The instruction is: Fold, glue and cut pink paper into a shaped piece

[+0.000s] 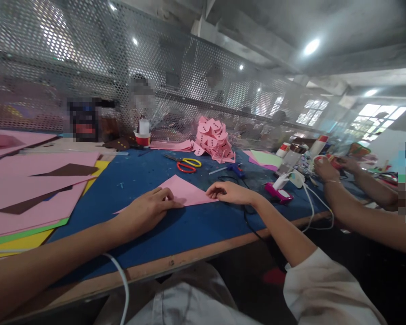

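A sheet of pink paper (pixel 184 192), folded into a triangle, lies on the blue table mat with its point away from me. My left hand (pixel 154 205) is on its left half, fingers bent and thumb along the near edge, pressing the paper. At the right corner, my right hand (pixel 228 192) has its fingers curled together on the paper. Beyond the triangle lie scissors (pixel 188 165) with one red and one yellow handle. A blue glue gun (pixel 236 170) rests on the mat behind my right hand.
Pink sheets (pixel 37 194) with brown, green and yellow ones are stacked at left. A pile of pink cut pieces (pixel 214 137) stands by the mesh partition (pixel 176 90). A magenta-based lamp (pixel 280 193) and white cable (pixel 313 203) are at right, near a co-worker's arms (pixel 362 216).
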Tool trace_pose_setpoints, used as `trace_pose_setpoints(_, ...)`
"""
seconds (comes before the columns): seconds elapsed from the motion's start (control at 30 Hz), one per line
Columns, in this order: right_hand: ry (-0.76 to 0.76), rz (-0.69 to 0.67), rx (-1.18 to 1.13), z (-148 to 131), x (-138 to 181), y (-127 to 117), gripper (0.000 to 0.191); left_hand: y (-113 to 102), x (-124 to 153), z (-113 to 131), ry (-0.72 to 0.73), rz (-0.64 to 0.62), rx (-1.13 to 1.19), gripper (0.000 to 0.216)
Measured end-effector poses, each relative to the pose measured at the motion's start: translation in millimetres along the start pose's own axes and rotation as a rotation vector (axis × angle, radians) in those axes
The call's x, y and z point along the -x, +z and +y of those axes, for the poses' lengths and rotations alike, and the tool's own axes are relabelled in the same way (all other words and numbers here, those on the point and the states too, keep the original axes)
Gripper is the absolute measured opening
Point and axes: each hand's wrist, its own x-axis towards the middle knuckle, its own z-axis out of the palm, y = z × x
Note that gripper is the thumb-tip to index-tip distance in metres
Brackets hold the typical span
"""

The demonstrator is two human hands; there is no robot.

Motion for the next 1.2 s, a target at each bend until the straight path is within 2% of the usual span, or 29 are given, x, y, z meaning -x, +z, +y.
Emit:
trace_pose_setpoints(0.23,0.019,0.065,0.067,-3.5,5.9,1.4,0.03,-1.5,-0.4,1.0,-0.017,-0.021,0.008,0.051)
trace_pose_setpoints(0.5,-0.008,0.001,0.013,10.5,3.4,-5.8,0.048,0.1,0.6,-1.5,-0.011,-0.034,0.018,0.053)
trace_pose_setpoints(0.7,-0.003,0.022,-0.005,12.5,5.7,-5.7,0.039,0.5,0.3,-1.6,-0.021,-0.043,0.002,0.053)
trace_pose_setpoints(0.9,-0.02,-0.002,-0.019,15.0,5.3,-7.9,0.049,-1.0,0.6,0.1,-0.023,-0.04,0.003,0.052)
trace_pose_setpoints(1.07,-0.005,0.003,-0.056,16.2,4.5,-6.7,0.033,-2.4,-0.1,1.1,-0.023,-0.048,0.0,0.055)
trace_pose_setpoints(1.2,0.005,0.07,0.014,14.4,2.9,-1.0,0.029,-2.7,-0.9,1.7,-0.023,-0.048,0.0,0.054)
